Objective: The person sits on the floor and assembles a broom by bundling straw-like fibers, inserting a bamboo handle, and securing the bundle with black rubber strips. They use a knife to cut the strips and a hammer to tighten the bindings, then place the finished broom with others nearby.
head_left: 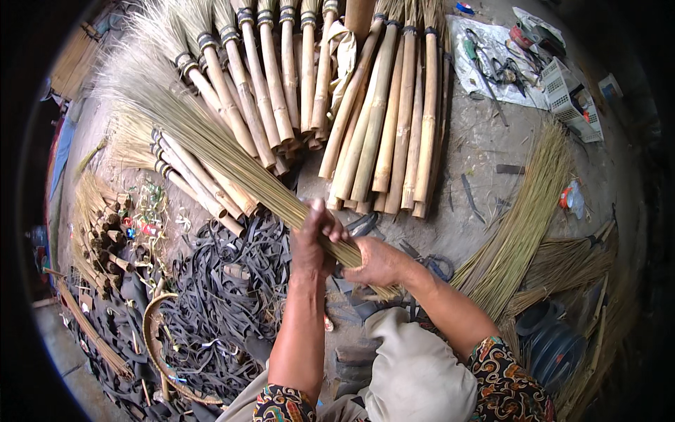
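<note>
A long bundle of thin, stiff straw-coloured sticks (271, 200) slants from the upper left down to my lap, its fine ends fanned out at the top. My left hand (315, 238) is wrapped round it toward the thick end. Just below, my right hand (376, 261) also grips the bundle, and the short butt ends poke out under it. Beyond my hands lie many bamboo-handled brooms (380, 133) in a fan, with dark bindings where bristles meet handles. A loose pile of the same kind of sticks (524, 225) lies to my right.
A heap of black rubber strips (218, 302) sits at my left beside a round basket rim (149, 330). Short stick bundles (105, 235) lie farther left. At the far right are tools on a white sheet (485, 56), a white plastic crate (573, 98) and a bluish plastic container (555, 344).
</note>
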{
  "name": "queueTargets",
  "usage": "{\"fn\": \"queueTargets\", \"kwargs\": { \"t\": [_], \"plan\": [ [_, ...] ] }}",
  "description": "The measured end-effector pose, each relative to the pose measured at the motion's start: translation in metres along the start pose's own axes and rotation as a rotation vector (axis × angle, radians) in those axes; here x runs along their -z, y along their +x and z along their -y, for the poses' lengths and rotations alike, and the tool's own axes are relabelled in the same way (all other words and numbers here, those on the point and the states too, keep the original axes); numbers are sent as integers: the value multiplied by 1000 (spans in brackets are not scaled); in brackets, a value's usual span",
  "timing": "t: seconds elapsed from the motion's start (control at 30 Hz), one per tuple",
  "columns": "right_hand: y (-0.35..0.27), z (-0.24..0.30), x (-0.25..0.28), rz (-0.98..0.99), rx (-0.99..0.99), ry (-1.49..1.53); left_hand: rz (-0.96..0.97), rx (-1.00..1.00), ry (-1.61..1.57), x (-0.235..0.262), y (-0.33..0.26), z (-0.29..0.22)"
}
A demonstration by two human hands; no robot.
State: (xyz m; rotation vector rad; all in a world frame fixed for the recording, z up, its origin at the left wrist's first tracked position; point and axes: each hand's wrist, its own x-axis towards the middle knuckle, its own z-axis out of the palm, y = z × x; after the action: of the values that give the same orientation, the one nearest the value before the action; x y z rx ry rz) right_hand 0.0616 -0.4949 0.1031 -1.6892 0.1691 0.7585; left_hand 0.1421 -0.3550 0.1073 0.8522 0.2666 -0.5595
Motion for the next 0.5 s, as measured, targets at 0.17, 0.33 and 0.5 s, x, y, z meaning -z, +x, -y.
{"fn": "queueTargets", "kwargs": {
  "t": [0.17,0.33,0.5],
  "plan": [
    [-12,-17,6,-152,168,-256,-239,-162,-101,30,34,-42],
    [-18,-47,37,-469,19,121,-345,-312,-230,65,55,-107],
    [27,-28,7,-854,321,751,-420,-309,-291,44,47,-84]
  ]
}}
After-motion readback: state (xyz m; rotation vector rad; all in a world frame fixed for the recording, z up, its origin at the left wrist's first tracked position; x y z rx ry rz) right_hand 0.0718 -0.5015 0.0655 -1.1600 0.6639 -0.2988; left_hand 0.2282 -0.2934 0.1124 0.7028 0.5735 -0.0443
